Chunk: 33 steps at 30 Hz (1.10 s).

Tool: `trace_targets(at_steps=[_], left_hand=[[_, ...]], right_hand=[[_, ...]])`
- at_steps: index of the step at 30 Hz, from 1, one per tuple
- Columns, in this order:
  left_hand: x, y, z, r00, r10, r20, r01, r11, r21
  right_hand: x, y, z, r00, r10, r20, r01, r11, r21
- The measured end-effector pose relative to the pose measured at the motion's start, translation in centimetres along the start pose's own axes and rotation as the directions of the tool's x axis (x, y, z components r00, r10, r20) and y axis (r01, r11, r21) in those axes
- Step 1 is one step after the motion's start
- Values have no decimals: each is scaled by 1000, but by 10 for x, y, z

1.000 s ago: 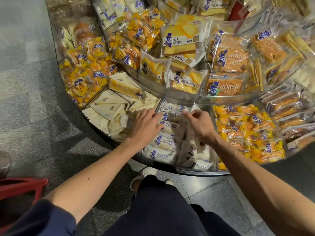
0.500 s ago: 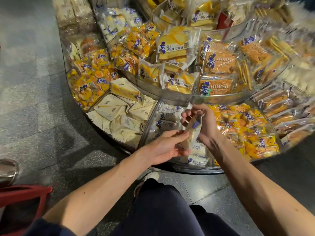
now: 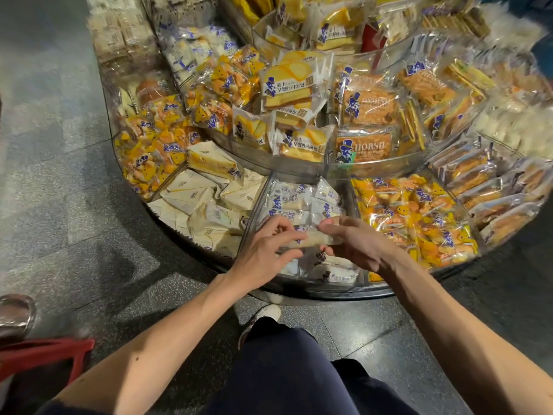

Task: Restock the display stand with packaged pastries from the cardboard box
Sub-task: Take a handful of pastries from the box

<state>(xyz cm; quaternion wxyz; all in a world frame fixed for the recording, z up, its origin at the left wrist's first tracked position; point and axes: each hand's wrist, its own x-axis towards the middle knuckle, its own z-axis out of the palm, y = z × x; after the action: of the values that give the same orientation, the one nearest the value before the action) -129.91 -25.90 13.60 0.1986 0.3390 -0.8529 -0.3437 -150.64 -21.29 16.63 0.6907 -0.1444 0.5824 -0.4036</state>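
Observation:
A round tiered display stand (image 3: 326,292) with clear dividers fills the upper view. Its lower middle compartment holds several white-wrapped pastry packs (image 3: 287,202). Over that compartment my left hand (image 3: 263,253) and my right hand (image 3: 356,244) hold one clear-wrapped pale pastry pack (image 3: 311,239) level between them, each pinching an end. The cardboard box is not in view.
Left of the middle compartment lie cream triangular sandwich packs (image 3: 194,199); right of it, yellow-orange snack packs (image 3: 416,217). The upper tier carries sliced-bread packs (image 3: 293,88) and brown HORSH packs (image 3: 365,148). A red frame (image 3: 45,354) stands on the dark floor at lower left. My foot (image 3: 263,317) is under the stand's rim.
A second ago both hands reached into the white-pack compartment. They then lifted one pack upright and have now turned it level, lowering it over the same compartment.

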Motion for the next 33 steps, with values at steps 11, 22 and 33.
trace_targets(at_steps=[11, 22, 33], left_hand=[[-4, -8, -12, 882, -465, 75, 459, 812, -361], [26, -68, -18, 940, -318, 126, 260, 904, 340], [31, -75, -9, 959, -244, 141, 95, 751, 653]], right_hand=[[14, 29, 3, 968, -251, 13, 235, 889, -394], [65, 40, 21, 864, -472, 174, 283, 170, -944], [78, 42, 20, 880, -452, 147, 177, 23, -984]])
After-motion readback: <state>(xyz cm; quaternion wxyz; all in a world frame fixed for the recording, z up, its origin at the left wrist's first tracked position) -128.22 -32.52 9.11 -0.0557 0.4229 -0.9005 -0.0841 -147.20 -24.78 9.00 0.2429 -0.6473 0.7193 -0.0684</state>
